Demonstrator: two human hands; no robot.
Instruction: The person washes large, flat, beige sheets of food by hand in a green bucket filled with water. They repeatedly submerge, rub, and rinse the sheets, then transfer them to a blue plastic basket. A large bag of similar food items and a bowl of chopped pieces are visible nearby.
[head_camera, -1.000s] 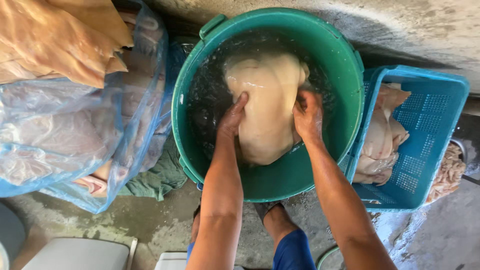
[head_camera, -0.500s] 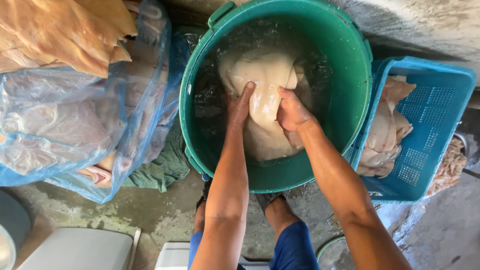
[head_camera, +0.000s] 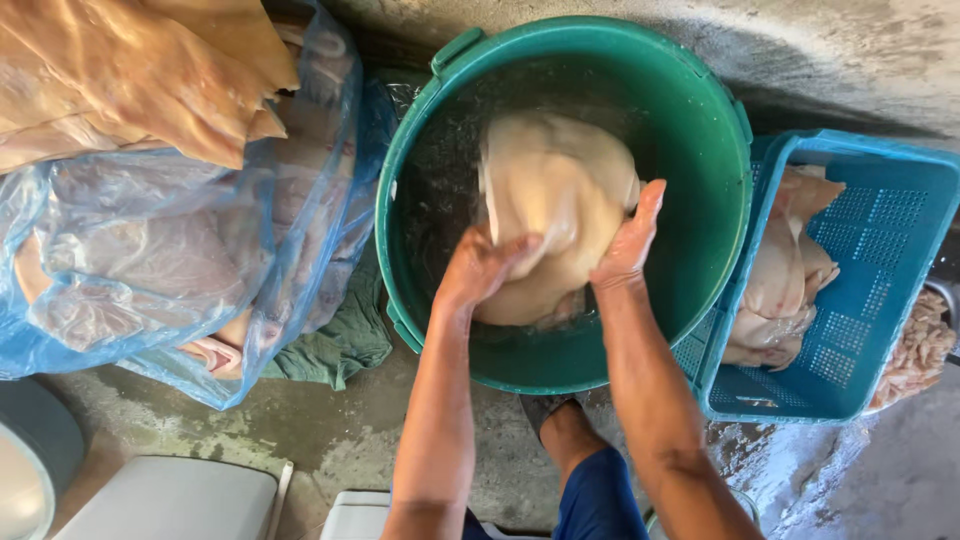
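Your left hand (head_camera: 478, 268) and your right hand (head_camera: 628, 240) both grip a large pale piece of raw meat (head_camera: 552, 205) inside the green tub (head_camera: 720, 250). The fingers of your left hand are curled and clamped on the lower left side of the meat. The fingers of your right hand are stretched out and pressed flat against its right side, so the meat sits between your two hands. The meat is partly in the water of the tub, and its lower edge is close to the near wall.

Just beside the tub on the right stands a blue plastic basket (head_camera: 880, 260), which touches the tub wall. More pale pieces of meat (head_camera: 785, 290) lie in the left part of this basket. On the left of the tub there is a big blue plastic bag (head_camera: 170, 270) full of pale meat, and some yellowish pieces (head_camera: 130, 80) lie on top of it. A green cloth (head_camera: 340, 345) lies on the wet concrete floor (head_camera: 330, 430) between the bag and the tub. Your legs in blue shorts (head_camera: 600, 500) show below your arms.
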